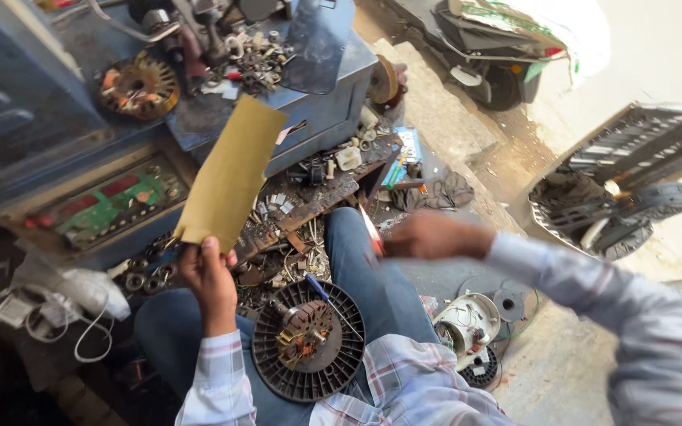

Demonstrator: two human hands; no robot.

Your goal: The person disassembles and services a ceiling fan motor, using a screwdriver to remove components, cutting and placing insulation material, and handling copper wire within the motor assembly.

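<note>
- the tan paper sheet (232, 172) is held up, tilted, in front of the blue metal box (309, 102); its lower corner is pinched in the left hand (208, 272), thumb and fingers closed on it.
- the right hand (428, 235) is blurred over the right knee, closed around a thin red-and-white tool (372, 233) that points down toward the jeans (372, 284).
- on the lap, resting on the jeans, lies a round black ribbed motor housing (308, 341) with copper windings at its middle; a blue-handled screwdriver (319, 290) lies across its upper rim.
- just right of the lap, on the ground, sits a white round motor part (467, 323) with a black disc (508, 304) beside it.
- ahead of the knees a rusty plate (317, 197) carries small scraps and screws, and bearings (148, 276) lie near the left hand.
- a green circuit board (108, 207) sits in a frame to the left, with white cables (80, 315) below it.
- a wound stator (137, 85) rests on top of the blue box.
- a fan guard (633, 170) lies well apart to the right.
</note>
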